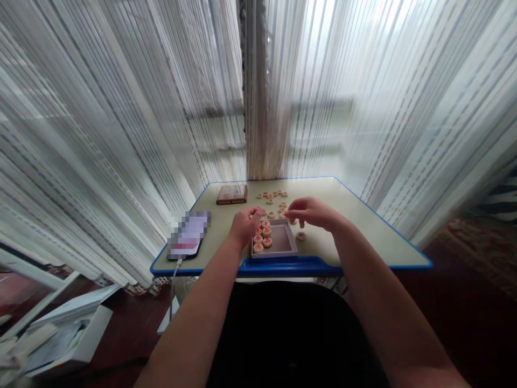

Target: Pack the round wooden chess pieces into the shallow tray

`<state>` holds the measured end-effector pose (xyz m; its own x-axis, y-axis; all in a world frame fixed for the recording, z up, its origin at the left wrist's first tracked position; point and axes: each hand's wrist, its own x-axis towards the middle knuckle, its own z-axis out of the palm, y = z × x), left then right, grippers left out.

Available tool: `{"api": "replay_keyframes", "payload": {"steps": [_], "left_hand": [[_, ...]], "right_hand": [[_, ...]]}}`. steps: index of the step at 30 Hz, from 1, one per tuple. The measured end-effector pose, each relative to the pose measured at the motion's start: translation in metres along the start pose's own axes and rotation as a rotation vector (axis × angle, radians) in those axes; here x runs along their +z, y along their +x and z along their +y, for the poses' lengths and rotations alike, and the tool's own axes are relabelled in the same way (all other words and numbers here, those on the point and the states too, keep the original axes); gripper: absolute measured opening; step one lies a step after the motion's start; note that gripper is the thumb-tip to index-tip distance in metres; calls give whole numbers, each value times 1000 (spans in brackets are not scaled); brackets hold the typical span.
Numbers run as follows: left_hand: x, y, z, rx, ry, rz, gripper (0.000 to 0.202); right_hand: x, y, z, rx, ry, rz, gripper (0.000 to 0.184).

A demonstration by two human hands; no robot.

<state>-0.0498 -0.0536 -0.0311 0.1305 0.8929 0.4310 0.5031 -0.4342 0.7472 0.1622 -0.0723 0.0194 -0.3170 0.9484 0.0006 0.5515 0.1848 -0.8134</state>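
A shallow, pale open box (pixel 294 241) sits at the table's near edge. Round wooden Chinese chess pieces with red characters (pixel 266 232) stand in two columns along its left side, and its right part is bare. My left hand (pixel 245 225) is closed at the box's far left corner, fingertips pinched together; what they hold is hidden. Over the right far corner, my right hand (pixel 313 213) has its fingers apart and bent downward, close to a loose piece (pixel 283 214). Another loose piece (pixel 301 236) lies right of the box.
Several more pieces (pixel 270 201) are scattered beyond the box. A brown flat box (pixel 231 194) lies at the back left of the blue-edged table (pixel 363 237). At the left edge a phone (pixel 189 236) rests with a white cable (pixel 173 285) hanging down. Curtains (pixel 266 108) stand behind.
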Motion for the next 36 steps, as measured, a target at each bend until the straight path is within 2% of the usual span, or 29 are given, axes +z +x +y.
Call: {"api": "replay_keyframes", "payload": {"steps": [4, 7, 11, 14, 19, 23, 28, 33, 36], "left_hand": [[-6, -4, 9, 94, -60, 29, 29], [-12, -7, 15, 129, -160, 58, 27], [-18, -10, 13, 8, -208, 57, 34], [-22, -17, 5, -55, -118, 56, 36], [-26, -33, -9, -152, -10, 93, 32], [-24, -35, -11, -164, 38, 91, 28], [-21, -34, -9, -135, 102, 93, 25], [-20, -37, -6, -71, 48, 26, 23], [-18, -38, -7, -61, -7, -56, 33]], "right_hand": [[16, 0, -3, -111, 205, -129, 30], [30, 2, -1, -220, 172, -202, 26], [40, 2, 0, -313, 17, -151, 21], [41, -1, -3, -365, -94, -114, 17], [41, -3, -7, -536, -261, -116, 7], [44, -1, -3, -547, -364, -133, 9], [45, -1, -2, -544, -382, -131, 9], [46, 0, -2, -602, -336, -185, 10], [47, 1, 0, -596, -335, -186, 10]]}}
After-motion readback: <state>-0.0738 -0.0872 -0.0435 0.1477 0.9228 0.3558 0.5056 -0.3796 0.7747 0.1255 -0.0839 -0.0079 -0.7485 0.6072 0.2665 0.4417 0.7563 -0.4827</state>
